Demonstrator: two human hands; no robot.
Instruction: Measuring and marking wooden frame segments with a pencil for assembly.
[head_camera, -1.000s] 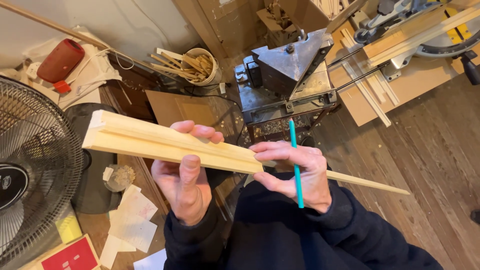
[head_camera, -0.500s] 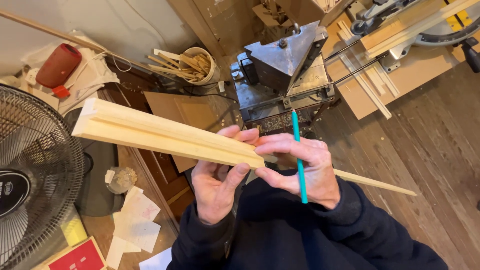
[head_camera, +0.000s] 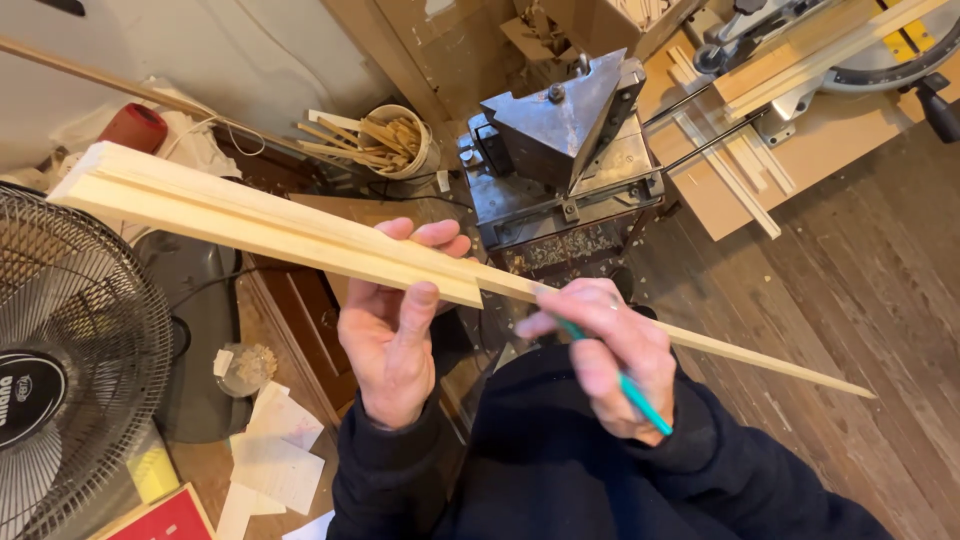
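Observation:
My left hand (head_camera: 392, 330) grips a long pale wooden moulding strip (head_camera: 260, 225) from below, thumb on its near edge. The strip runs from upper left down to a thin pointed end at the right (head_camera: 800, 372). My right hand (head_camera: 610, 355) holds a teal pencil (head_camera: 628, 388) with its tip down against the strip just right of my left hand. Both dark sleeves show at the bottom.
A grey metal machine (head_camera: 565, 140) stands just beyond the strip. A mitre saw with wood strips (head_camera: 800, 80) is at the upper right. A black fan (head_camera: 70, 370) fills the left. A tub of wood offcuts (head_camera: 395, 140) and loose papers (head_camera: 270, 450) lie nearby.
My right hand has tipped the pencil from upright to slanted, its point now on the strip. The left hand slid slightly along the strip, and the strip sits a little lower.

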